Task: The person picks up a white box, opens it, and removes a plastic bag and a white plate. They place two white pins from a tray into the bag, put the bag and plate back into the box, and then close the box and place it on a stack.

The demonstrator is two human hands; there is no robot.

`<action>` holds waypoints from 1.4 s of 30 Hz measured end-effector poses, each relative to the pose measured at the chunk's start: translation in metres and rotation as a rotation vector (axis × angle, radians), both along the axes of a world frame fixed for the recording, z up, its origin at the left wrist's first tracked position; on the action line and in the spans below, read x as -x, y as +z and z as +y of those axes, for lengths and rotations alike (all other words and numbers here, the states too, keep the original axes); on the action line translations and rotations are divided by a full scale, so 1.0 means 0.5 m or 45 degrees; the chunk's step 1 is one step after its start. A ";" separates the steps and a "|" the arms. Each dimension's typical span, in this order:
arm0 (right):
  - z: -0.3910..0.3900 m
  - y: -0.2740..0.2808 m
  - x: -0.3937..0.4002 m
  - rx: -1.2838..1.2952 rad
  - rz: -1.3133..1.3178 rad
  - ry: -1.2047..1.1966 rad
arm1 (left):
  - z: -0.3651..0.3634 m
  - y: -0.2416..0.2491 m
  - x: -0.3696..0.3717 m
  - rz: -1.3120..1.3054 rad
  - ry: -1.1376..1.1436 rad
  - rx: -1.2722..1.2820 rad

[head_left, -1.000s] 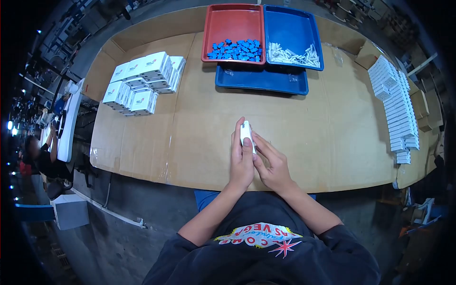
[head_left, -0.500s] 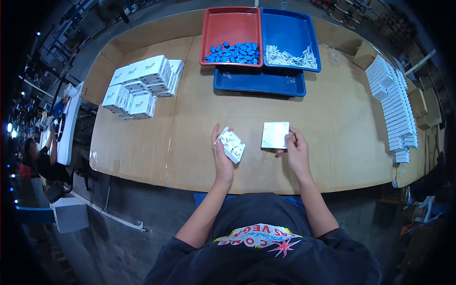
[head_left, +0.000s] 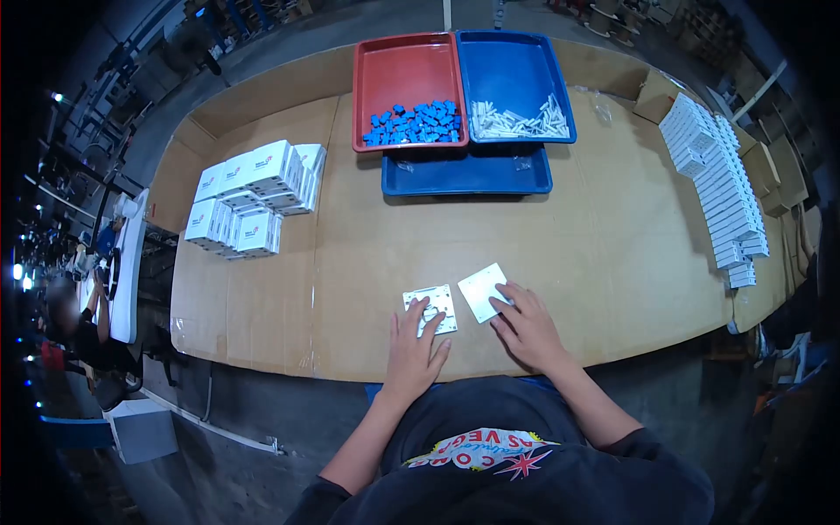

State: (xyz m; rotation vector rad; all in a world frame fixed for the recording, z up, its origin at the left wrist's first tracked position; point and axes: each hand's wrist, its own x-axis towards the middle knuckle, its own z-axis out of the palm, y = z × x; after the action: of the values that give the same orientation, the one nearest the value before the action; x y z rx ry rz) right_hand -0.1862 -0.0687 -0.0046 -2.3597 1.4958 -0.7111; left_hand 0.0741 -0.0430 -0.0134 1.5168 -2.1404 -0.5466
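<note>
A white square plastic housing [head_left: 444,300], its recessed and detailed inner side facing up, lies on the cardboard-covered table near the front edge. My left hand [head_left: 413,354] rests over it, fingers apart, with the fingertips touching its inside. Just to the right, a flat white square cover plate [head_left: 478,292] lies turned at an angle. The spread fingertips of my right hand [head_left: 529,331] touch its right side. A narrow gap separates the two white pieces. My fingers hide part of the housing's inside.
A red tray [head_left: 407,70] holds blue parts; a blue tray [head_left: 507,74] holds white sticks. Both overlap a lower blue tray [head_left: 468,182]. White boxes [head_left: 254,166] are stacked left, and rows of white pieces [head_left: 713,188] stand right. Another person [head_left: 74,319] sits far left.
Both white pieces, held above the table before, now lie on it closer to me. My hands have come down and spread their fingers over them. The head view has shifted slightly.
</note>
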 end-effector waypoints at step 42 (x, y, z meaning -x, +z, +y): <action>-0.380 0.074 0.097 -0.879 -1.398 -0.218 | -0.018 -0.025 0.040 0.944 -0.100 -0.264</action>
State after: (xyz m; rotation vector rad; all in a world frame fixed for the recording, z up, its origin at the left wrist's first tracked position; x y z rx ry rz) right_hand -0.2349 -0.2586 0.0322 -1.0099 1.1228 -1.0494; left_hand 0.0541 -0.0519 -0.0257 1.0780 -1.5929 -1.1736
